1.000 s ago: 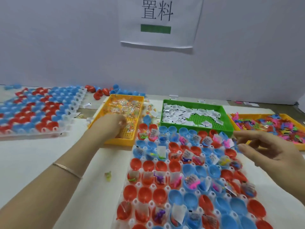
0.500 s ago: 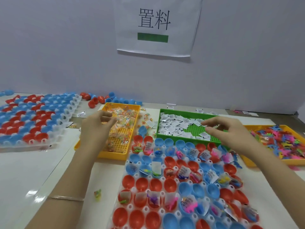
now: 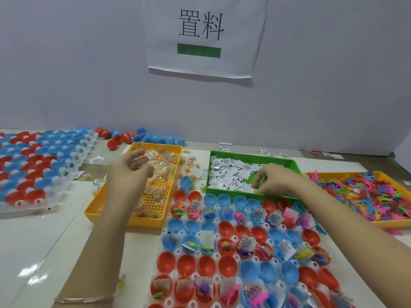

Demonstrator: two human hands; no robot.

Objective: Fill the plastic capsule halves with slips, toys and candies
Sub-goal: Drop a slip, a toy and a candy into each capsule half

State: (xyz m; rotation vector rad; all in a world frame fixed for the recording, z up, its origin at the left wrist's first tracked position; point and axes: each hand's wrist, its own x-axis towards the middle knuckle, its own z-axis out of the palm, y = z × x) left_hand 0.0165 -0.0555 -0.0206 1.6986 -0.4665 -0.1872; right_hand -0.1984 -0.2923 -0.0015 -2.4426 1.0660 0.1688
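1. Closest are the capsule halves (image 3: 226, 265), red and blue, sitting in a clear tray (image 3: 175, 273). Some rows hold slips and toys. Other rows are bare.
2. The left hand (image 3: 131, 172) hangs over the yellow tray (image 3: 142, 222) of candies (image 3: 163, 158). Its fingers are curled. I cannot tell if it holds a candy.
3. The right hand (image 3: 273, 181) dips into the green tray (image 3: 251, 154), fingers bent down onto the slips (image 3: 226, 172). I cannot tell if one is pinched.
4. The toys (image 3: 378, 194) lie in the orange tray (image 3: 387, 224), far right.
5. I think this is the picking-up step. Next, each hand must grab one piece and drop it into a bare half, without knocking the full ones.
6. At the back are loose halves (image 3: 115, 143) by the wall.
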